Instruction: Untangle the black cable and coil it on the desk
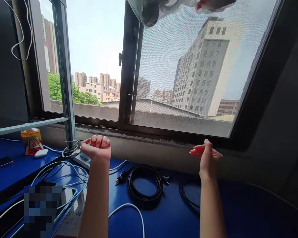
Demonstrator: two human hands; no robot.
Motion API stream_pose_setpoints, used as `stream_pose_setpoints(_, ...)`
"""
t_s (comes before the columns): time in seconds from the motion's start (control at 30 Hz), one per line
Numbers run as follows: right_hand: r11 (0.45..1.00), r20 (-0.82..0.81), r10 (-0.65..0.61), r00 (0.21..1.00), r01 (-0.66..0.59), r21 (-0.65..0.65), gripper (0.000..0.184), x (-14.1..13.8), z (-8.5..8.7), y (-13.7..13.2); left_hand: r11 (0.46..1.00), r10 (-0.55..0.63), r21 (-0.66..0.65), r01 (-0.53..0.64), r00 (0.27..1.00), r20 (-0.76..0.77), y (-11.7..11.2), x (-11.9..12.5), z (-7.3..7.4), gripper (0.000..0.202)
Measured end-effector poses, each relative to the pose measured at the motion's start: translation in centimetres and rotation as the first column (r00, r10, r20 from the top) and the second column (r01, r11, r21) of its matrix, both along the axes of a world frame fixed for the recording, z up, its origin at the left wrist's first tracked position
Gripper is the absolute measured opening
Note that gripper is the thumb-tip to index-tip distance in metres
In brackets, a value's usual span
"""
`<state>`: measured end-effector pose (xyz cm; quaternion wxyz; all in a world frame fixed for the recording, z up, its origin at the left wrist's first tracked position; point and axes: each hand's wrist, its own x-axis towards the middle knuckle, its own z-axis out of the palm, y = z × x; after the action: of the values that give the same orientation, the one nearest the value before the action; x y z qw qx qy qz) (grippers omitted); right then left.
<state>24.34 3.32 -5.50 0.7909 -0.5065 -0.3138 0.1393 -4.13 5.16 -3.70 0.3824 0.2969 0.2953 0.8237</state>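
Note:
My left hand (96,147) is raised above the blue table, palm side toward me and fingers curled in. Nothing shows in its grip. My right hand (207,157) is also held up in the air, thumb upward and fingers stretched out, with nothing in it. Between the two forearms a coiled black cable (145,198) lies on the blue table (169,218), plug ends showing. A second black cable (187,198) lies partly behind my right forearm. Just behind my left hand is a white power strip (81,159), partly hidden.
Loose light cables (72,163) spread over the left side near a metal plate (73,218). Farther left are an orange pouch (31,142), a small white case (41,153) and a dark phone (1,163). A metal post (64,72) stands before the window (121,125). Plastic bags (159,10) hang overhead.

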Motion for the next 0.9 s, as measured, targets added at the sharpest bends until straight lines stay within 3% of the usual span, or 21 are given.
stream_pose_setpoints(0.27,0.97,-0.105,0.178,0.978,-0.156,0.186,0.044,-1.4,0.8,-0.2,0.988,-0.064,0.144,0.052,0.995,0.08,-1.9,-0.1,1.4,0.034)
stream_pose_setpoints(0.5,0.916,-0.229,0.349,0.909,-0.279,0.289,0.042,-1.3,1.2,-0.6,0.994,-0.097,0.089,0.068,0.923,0.372,-3.0,0.7,2.8,0.025)
stream_pose_setpoints(0.77,0.804,-0.326,0.523,0.787,-0.33,0.494,0.04,-1.5,2.4,-2.1,0.992,-0.091,0.12,0.038,0.877,0.472,-3.7,1.0,3.6,0.026)
stream_pose_setpoints(0.9,0.711,-0.292,0.612,0.735,-0.35,0.609,0.044,-2.4,2.5,-2.4,0.994,-0.082,0.113,0.015,0.781,0.619,-4.1,0.9,3.9,0.027)
